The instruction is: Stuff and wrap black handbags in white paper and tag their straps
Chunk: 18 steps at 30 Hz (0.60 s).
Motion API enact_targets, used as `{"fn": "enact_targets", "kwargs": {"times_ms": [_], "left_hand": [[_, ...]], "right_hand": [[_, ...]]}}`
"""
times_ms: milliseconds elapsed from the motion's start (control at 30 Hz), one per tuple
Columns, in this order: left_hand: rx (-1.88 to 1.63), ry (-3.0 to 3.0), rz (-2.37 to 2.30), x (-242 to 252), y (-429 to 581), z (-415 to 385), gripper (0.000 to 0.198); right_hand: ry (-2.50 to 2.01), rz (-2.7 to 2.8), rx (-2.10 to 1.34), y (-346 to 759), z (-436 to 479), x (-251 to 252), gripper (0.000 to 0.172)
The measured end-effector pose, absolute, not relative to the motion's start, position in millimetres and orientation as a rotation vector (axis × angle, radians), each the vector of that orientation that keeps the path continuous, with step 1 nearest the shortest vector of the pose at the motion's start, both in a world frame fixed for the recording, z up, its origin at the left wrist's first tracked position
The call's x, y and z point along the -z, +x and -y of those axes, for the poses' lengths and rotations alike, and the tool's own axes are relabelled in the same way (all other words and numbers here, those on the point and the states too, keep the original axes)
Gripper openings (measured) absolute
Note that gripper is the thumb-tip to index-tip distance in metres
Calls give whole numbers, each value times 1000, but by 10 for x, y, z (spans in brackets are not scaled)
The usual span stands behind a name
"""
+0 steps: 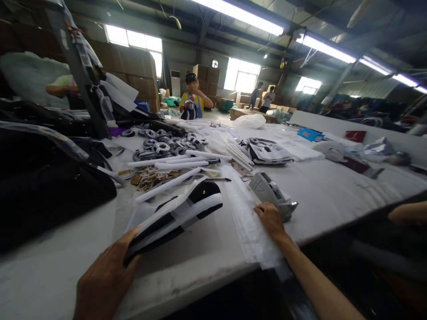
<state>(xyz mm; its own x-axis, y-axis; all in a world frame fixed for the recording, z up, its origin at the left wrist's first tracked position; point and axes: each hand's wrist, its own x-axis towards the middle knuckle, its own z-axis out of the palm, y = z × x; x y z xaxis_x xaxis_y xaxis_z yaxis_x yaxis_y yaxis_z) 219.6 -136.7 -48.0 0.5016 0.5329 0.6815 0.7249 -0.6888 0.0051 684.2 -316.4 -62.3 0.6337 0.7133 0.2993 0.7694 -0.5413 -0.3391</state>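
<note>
The left hand (108,271) is closed round the near end of a black item with white wrapping (182,218), tilted over the table (200,260). The right hand (271,218), fingers curled, touches plastic sleeves (242,222); whether it grips them I cannot tell. Just beside it stands a tape dispenser (265,189). Beyond, white tubes (180,166), strings (151,178) and grey rings (176,144) crowd the table; a black bag (50,191) fills the left.

long white lights (240,16) glowing overhead, bright windows (242,74) washed out to white, dim roof (230,41), pale table (316,195) softly lit, black bag (50,191) lost in dark shadow, far people (267,100) fuzzy, outer edges stretched and smeary
</note>
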Motion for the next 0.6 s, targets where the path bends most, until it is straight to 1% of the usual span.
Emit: {"fn": "enact_targets", "kwargs": {"times_ms": [167, 467, 600], "left_hand": [[1050, -2483, 1157, 461, 2231, 1406, 43], [1116, -2508, 1216, 419, 2258, 1447, 42], [1124, -2515, 1249, 411, 2250, 1451, 41]], "right_hand": [[-2490, 1134, 39, 6821, 3120, 403, 27], [-2464, 939, -160, 6863, 3158, -96, 29], [-2391, 921, -273, 6662, 3140, -329, 28]]}}
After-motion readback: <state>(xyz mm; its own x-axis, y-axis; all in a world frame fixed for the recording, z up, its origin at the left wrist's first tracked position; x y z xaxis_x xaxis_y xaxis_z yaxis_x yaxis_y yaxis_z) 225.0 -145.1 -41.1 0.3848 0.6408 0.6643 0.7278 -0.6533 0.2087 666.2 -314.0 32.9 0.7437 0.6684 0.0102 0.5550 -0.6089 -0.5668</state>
